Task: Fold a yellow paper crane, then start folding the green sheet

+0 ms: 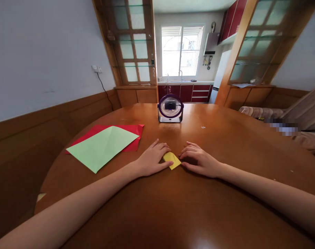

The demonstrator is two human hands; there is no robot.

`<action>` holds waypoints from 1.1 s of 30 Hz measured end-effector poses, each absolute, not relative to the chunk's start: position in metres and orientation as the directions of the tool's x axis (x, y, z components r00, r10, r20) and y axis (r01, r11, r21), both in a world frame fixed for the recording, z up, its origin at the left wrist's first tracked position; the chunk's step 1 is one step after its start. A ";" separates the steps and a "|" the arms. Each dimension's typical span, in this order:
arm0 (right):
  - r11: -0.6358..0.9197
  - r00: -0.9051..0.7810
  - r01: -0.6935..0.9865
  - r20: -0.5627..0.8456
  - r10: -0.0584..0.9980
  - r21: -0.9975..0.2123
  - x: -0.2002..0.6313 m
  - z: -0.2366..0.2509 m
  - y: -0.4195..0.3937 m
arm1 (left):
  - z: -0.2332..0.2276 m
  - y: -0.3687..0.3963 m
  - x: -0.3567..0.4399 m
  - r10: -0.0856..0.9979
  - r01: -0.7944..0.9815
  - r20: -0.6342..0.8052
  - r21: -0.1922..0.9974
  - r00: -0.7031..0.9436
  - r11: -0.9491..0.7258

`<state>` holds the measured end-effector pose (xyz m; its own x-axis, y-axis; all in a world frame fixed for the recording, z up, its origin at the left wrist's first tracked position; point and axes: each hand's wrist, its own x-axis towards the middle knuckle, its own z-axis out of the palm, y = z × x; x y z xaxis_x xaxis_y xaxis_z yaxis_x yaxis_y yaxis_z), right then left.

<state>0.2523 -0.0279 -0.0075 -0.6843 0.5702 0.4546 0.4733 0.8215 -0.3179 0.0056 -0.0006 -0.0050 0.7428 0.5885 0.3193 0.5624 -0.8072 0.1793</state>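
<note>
folded yellow paper pinned between two hands on the desk

the yellow paper (172,160), folded small, lies flat on the wooden desk (178,207) near the middle, between the two hands. its visible part is a rough diamond; long axis runs from upper left to lower right, with one corner pointing toward the near edge of the desk. the left part is hidden under fingers.

left hand (152,159): palm down, fingers loosely extended and close together, tips resting on the paper's left side, pressing rather than gripping. right hand (198,160): palm down, fingers slightly curled and spread, tips just at the paper's right edge; cannot tell if they touch it. neither hand closes around anything.

further out, to the left: a light green sheet (102,147), creased, lying on top of a red sheet (132,133). beyond the hands, a small purple desk fan (170,108) stands upright, facing the camera.
</note>
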 end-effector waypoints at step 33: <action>0.426 -0.140 0.106 0.411 0.901 -0.898 0.223 -0.003 0.010 | -0.009 0.017 0.036 0.958 -0.313 0.210 0.939 0.196 -0.142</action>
